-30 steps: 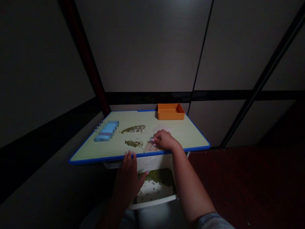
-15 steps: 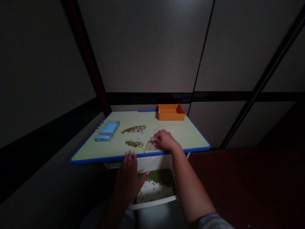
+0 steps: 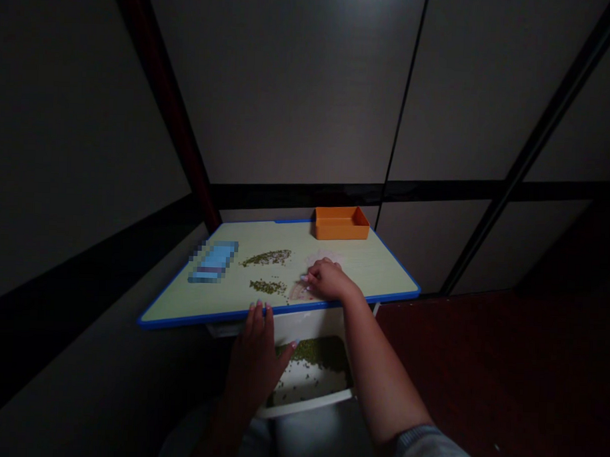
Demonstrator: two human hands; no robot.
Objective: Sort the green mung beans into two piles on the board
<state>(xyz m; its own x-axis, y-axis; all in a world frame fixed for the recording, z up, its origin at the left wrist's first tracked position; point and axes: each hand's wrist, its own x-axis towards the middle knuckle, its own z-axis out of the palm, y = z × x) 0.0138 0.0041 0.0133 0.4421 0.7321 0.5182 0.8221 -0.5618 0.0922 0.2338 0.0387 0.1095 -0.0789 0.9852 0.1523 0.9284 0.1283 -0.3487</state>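
Observation:
A pale green tabletop with a blue rim [image 3: 383,268] carries two small heaps of green beans, one farther back [image 3: 267,257] and one nearer [image 3: 267,286]. My right hand [image 3: 329,280] rests on the tabletop beside the nearer heap, fingers curled down onto a pale card-like piece [image 3: 299,293]. My left hand [image 3: 255,357] reaches up from below, its fingertips touching the table's front edge and its thumb spread out over a white tray [image 3: 306,405]. That tray sits under the edge and holds a pile of green beans [image 3: 321,352].
An orange box [image 3: 340,223] stands at the table's far edge. A blurred blue object [image 3: 213,261] lies at the left of the tabletop. Dark wall panels rise behind, and dark red floor [image 3: 505,369] spreads to the right.

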